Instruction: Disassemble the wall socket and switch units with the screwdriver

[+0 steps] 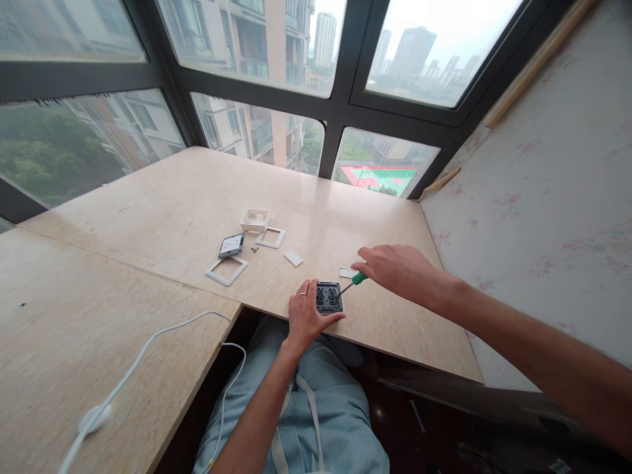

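Observation:
Close to the table's front edge lies a dark grey wall switch module (329, 297) with its inner mechanism exposed. My left hand (309, 313) is closed on its left and front sides, the thumb along the near edge. A screwdriver (359, 278) with a green handle is gripped in my right hand (392, 266). Its thin shaft slants down to the left, and the tip meets the right half of the switch module. A small white rectangular piece (347, 272) lies just behind, partly hidden by my right hand.
Left of my hands lie a white back box (255, 220), two white frames (226, 270), a socket module (232, 245), small screws (255, 249) and a white cover plate (293, 257). A white cable (162, 332) crosses the left tabletop. Windows stand behind, a papered wall at right.

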### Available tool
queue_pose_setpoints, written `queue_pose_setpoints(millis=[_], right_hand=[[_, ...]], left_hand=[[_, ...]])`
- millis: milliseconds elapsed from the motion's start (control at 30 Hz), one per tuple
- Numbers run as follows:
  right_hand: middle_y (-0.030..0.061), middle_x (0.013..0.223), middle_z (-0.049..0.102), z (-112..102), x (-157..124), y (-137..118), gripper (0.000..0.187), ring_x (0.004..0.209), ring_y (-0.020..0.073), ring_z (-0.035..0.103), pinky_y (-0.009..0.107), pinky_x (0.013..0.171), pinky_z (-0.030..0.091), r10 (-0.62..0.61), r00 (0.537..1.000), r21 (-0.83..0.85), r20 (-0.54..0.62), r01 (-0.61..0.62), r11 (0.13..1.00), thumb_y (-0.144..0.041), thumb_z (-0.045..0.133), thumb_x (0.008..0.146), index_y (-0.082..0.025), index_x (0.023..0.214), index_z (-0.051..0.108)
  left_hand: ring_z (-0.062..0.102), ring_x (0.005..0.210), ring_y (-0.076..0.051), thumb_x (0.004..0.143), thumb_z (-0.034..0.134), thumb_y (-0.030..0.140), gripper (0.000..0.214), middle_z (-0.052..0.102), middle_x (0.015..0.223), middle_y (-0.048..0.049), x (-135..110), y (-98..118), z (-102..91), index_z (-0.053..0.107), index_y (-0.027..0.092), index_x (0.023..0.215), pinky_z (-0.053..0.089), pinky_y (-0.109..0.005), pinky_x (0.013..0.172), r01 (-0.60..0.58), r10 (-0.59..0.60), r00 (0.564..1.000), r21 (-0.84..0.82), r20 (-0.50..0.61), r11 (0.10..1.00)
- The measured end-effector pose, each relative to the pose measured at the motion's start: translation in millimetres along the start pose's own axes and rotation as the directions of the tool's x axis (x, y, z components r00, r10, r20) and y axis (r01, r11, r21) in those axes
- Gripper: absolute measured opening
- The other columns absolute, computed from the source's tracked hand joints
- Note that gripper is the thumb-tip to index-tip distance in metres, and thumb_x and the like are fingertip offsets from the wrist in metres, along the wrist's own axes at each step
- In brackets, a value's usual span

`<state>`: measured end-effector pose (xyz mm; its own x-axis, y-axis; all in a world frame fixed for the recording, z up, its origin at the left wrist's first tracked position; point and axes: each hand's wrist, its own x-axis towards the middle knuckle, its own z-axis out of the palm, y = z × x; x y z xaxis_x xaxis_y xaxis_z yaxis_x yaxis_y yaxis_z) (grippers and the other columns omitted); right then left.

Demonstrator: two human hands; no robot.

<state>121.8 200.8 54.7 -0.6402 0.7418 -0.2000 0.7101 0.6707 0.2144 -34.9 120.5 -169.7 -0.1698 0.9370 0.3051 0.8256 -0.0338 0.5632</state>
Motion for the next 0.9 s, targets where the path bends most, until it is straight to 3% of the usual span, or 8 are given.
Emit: queue_pose_setpoints(millis=[33, 167, 267, 367, 467, 567, 667, 900], right_hand=[[0.0110, 0.099, 0.060, 0, 0, 3, 0.022, 0.093, 0.0286, 0.062, 0.039, 0.073, 0.048, -0.084, 0.996, 0.062, -0.015, 0.084, 0.994, -0.031, 0.051, 0.095, -0.014, 0.106, 0.060], [0.0099, 0.137, 0.042, 2, 0, 10, 0.066, 0.109, 0.0205, 0.057, 0.031, 0.092, 0.045, -0.263, 0.964, 0.287, -0.040, 0.264, 0.921, -0.017, 0.075, 0.075, -0.021, 0.134, 0.047], [0.0106, 0.106, 0.060, -2, 2, 2, 0.047, 0.087, 0.0270, 0.063, 0.036, 0.069, 0.047, -0.030, 1.000, 0.127, 0.009, 0.029, 0.991, -0.048, 0.060, 0.089, -0.016, 0.122, 0.054], [0.0108, 0.080, 0.060, -7, 3, -4, 0.053, 0.078, 0.0330, 0.062, 0.037, 0.058, 0.040, 0.106, 0.994, -0.057, 0.013, -0.105, 0.993, -0.060, 0.032, 0.098, -0.013, 0.099, 0.058], [0.0096, 0.105, 0.059, -6, 4, 0, 0.020, 0.095, 0.0252, 0.060, 0.035, 0.074, 0.044, -0.101, 0.995, 0.123, -0.011, 0.102, 0.987, -0.028, 0.052, 0.094, -0.015, 0.109, 0.058], [0.0077, 0.122, 0.052, -1, 7, 8, 0.046, 0.106, 0.0185, 0.055, 0.029, 0.086, 0.041, -0.268, 0.963, 0.310, -0.031, 0.264, 0.913, -0.007, 0.061, 0.081, -0.018, 0.125, 0.054], [0.0058, 0.102, 0.060, -1, 10, 12, 0.029, 0.092, 0.0193, 0.056, 0.030, 0.076, 0.039, -0.204, 0.979, 0.315, 0.005, 0.192, 0.929, -0.024, 0.066, 0.084, -0.015, 0.112, 0.060], [0.0020, 0.084, 0.061, -11, 10, 1, 0.015, 0.074, 0.0116, 0.051, 0.025, 0.067, 0.035, -0.115, 0.945, 0.432, -0.305, 0.245, 0.868, -0.023, 0.061, 0.081, -0.013, 0.093, 0.061]], left_hand=[[0.045, 0.128, -0.030, 0.063, 0.070, 0.075, 0.100, 0.048, 0.136, -0.0176, 0, 0, 0.2, 0.040, 0.013, 0.136, 0.036, -0.042, 0.101, 0.000, 0.000, 1.000, 0.000, -0.001, 1.000], [0.045, 0.127, -0.030, 0.063, 0.069, 0.076, 0.101, 0.048, 0.136, -0.0172, -1, -2, 1.0, 0.038, 0.014, 0.137, 0.036, -0.043, 0.100, -0.017, 0.017, 1.000, 0.001, -0.013, 1.000], [0.045, 0.127, -0.030, 0.063, 0.069, 0.076, 0.101, 0.048, 0.136, -0.0164, -1, -2, 1.6, 0.038, 0.014, 0.136, 0.036, -0.043, 0.100, -0.024, 0.024, 0.999, 0.004, -0.029, 1.000], [0.045, 0.127, -0.030, 0.063, 0.069, 0.076, 0.101, 0.048, 0.136, -0.0168, -2, -2, 2.0, 0.038, 0.014, 0.137, 0.036, -0.043, 0.100, -0.020, 0.020, 0.999, 0.004, -0.025, 1.000], [0.045, 0.127, -0.030, 0.064, 0.068, 0.077, 0.101, 0.047, 0.137, -0.0171, -3, -3, 2.2, 0.038, 0.013, 0.138, 0.036, -0.043, 0.100, -0.022, 0.022, 0.999, -0.005, -0.024, 1.000], [0.043, 0.129, -0.029, 0.065, 0.066, 0.077, 0.103, 0.045, 0.139, -0.0160, -4, -5, 1.1, 0.036, 0.014, 0.140, 0.035, -0.044, 0.102, -0.025, 0.025, 1.000, -0.021, -0.011, 0.999], [0.040, 0.131, -0.028, 0.068, 0.069, 0.071, 0.103, 0.042, 0.142, -0.0138, -5, -8, -1.7, 0.031, 0.014, 0.144, 0.033, -0.044, 0.104, -0.023, 0.024, 0.999, -0.053, 0.031, 0.998], [0.040, 0.130, -0.027, 0.068, 0.072, 0.066, 0.105, 0.041, 0.144, -0.0114, -5, -14, -4.3, 0.027, 0.012, 0.146, 0.031, -0.041, 0.107, 0.024, -0.013, 0.995, -0.118, 0.096, 0.993]])
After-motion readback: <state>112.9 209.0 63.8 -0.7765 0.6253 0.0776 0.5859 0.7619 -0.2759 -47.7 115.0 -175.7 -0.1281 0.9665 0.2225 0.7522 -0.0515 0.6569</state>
